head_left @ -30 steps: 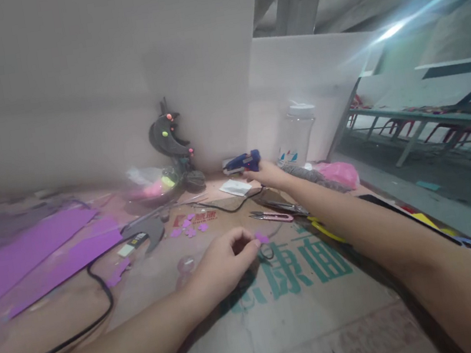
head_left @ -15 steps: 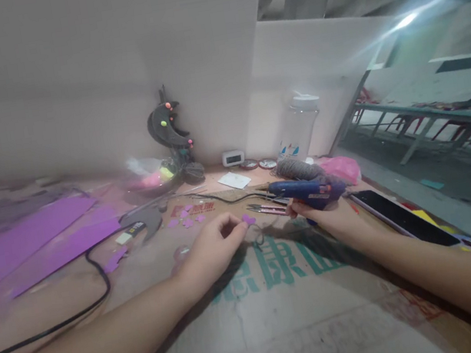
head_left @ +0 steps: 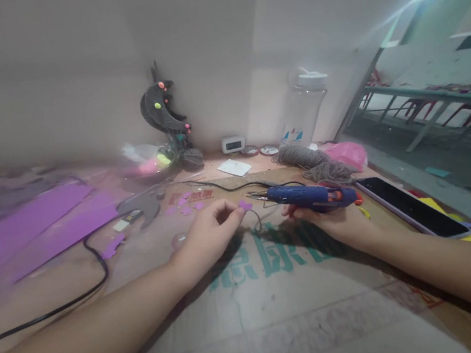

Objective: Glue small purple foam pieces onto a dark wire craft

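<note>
My left hand [head_left: 209,235] pinches a small purple foam piece [head_left: 245,205] between thumb and fingertips, just above the cardboard sheet [head_left: 282,300]. A thin dark wire loop [head_left: 258,220] hangs below the piece. My right hand [head_left: 332,222] grips a blue glue gun [head_left: 310,195] lying nearly level, its metal nozzle aimed left and a short way from the purple piece. The gun's black cord [head_left: 219,186] trails back across the cardboard.
Several small purple cut-outs [head_left: 187,207] lie behind my left hand. Purple foam sheets [head_left: 30,233] and a black cable [head_left: 98,270] are at left. A phone [head_left: 410,205], grey yarn [head_left: 314,165], pink bag [head_left: 348,154], clear bottle [head_left: 305,107] and black crescent ornament [head_left: 160,114] stand around.
My right hand brought the glue gun from the back wall down to the cardboard, nozzle now close to the purple piece. The left hand barely moved.
</note>
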Motion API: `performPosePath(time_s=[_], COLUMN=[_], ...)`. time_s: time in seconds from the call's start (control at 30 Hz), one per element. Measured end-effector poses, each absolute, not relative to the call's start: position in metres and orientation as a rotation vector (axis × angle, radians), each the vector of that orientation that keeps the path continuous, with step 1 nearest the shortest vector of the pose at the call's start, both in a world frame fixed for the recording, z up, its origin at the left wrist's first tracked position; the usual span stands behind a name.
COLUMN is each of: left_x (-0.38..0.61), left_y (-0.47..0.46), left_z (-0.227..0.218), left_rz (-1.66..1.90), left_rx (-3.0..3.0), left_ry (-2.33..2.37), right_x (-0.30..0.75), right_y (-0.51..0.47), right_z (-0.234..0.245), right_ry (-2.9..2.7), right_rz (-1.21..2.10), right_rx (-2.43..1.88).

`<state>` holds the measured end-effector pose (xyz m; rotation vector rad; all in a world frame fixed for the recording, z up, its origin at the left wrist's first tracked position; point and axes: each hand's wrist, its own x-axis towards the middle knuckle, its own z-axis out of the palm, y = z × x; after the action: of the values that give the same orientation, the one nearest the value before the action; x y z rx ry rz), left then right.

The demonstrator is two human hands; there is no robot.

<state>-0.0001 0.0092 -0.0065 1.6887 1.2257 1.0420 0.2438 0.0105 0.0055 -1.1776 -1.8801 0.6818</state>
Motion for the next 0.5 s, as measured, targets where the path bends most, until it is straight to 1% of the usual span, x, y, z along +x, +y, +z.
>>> performPosePath(time_s=[0.27,0.5], left_x=[0.001,-0.001], left_y=[0.008,0.010], left_z=[-0.004,-0.006], left_rz=[1.024,1.076], left_rx=[1.671,1.693], left_ry=[1.226,1.209], right_x=[0.244,0.240], right_y=[0.007,0.000], right_z=[0.008,0.013], right_ry=[-1.934,-1.973], right_rz=[0.725,0.575], right_rx=[-1.052,-1.080])
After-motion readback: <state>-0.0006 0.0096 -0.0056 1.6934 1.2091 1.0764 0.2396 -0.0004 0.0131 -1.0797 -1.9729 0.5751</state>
